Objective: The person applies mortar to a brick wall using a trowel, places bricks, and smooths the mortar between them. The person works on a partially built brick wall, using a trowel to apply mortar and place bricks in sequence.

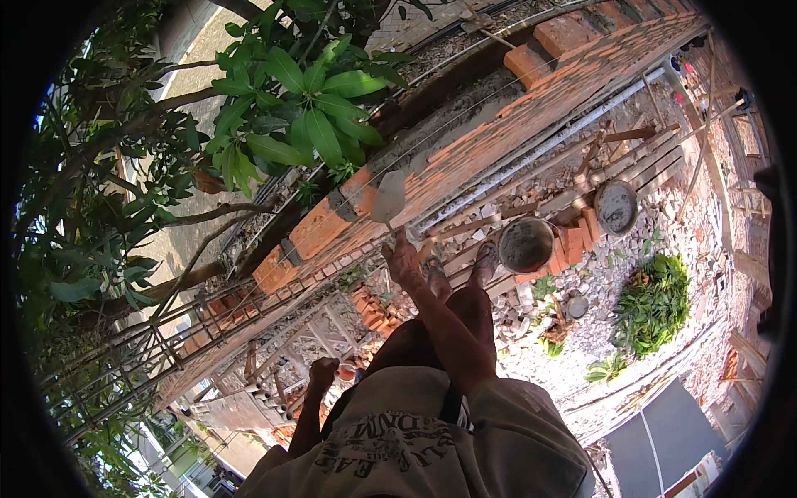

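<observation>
My right hand (403,261) grips a trowel (388,197) by its handle, the grey blade raised beside the top of a brick wall (465,137). Orange bricks (311,228) with grey mortar lie along that wall top near the blade. My left hand (324,372) hangs low at my left with its fingers curled; whatever it may hold is too small to make out. Two round pans of grey mortar (525,246) (616,207) sit on the scaffold planks (647,166) right of my feet, beside a row of bricks (569,247).
I stand high on narrow planks over rubble (531,332). Leafy branches (307,108) overhang the wall from the left. A steel rebar cage (166,340) runs at lower left. A pile of cut leaves (652,303) lies below at right, near a grey sheet (656,432).
</observation>
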`<state>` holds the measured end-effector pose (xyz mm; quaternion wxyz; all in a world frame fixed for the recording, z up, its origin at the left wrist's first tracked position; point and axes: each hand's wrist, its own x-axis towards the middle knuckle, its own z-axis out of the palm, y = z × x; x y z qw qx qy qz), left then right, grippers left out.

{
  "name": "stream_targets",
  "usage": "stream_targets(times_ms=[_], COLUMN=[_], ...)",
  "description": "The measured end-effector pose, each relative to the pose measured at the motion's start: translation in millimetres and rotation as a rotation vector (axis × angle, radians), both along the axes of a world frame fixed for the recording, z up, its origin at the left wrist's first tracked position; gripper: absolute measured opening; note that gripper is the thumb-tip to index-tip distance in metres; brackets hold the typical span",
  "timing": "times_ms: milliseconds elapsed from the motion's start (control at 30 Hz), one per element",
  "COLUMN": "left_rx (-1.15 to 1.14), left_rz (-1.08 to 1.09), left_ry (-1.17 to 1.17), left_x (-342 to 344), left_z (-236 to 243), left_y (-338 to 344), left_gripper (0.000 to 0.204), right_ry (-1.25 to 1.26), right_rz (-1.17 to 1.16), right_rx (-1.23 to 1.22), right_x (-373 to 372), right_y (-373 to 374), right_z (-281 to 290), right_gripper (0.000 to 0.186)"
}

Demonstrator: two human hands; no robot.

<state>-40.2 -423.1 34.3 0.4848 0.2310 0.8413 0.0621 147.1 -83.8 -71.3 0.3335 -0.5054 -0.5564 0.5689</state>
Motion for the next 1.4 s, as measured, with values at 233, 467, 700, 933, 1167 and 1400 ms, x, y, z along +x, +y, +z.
stream_targets(times_ms=[233, 467, 700, 933, 1167, 1400], left_rx=[-0.093, -0.290, 0.055, 0.219, 0.211, 0.162], left_rz=[-0.205, -0.630, -0.835, -0.732, -0.519, -0.408], left_ry=[-0.051, -0.042, -0.236, -0.331, -0.431, -0.602], left_x=[-4, 76, 240, 343, 348, 344], left_z=[-37, -211, -400, -455, -456, -462], left_y=[55, 213, 345, 382, 385, 387], left_gripper=[0.032, 0.049, 0.045, 0.054, 0.053, 0.046], right_ry=[-0.645, -0.807, -0.649, -0.029, -0.996, -1.047], right_rz=[0.244, 0.031, -0.357, -0.155, -0.042, 0.029], right_rx=[0.011, -0.220, -0.697, -1.037, 0.077, -0.157], right_x=[104, 335, 366, 385, 327, 353], right_y=[-52, -78, -30, -33, -32, -11], right_z=[-82, -205, -351, -309, -284, -282], right_gripper=[0.039, 0.046, 0.026, 0.011, 0.013, 0.008])
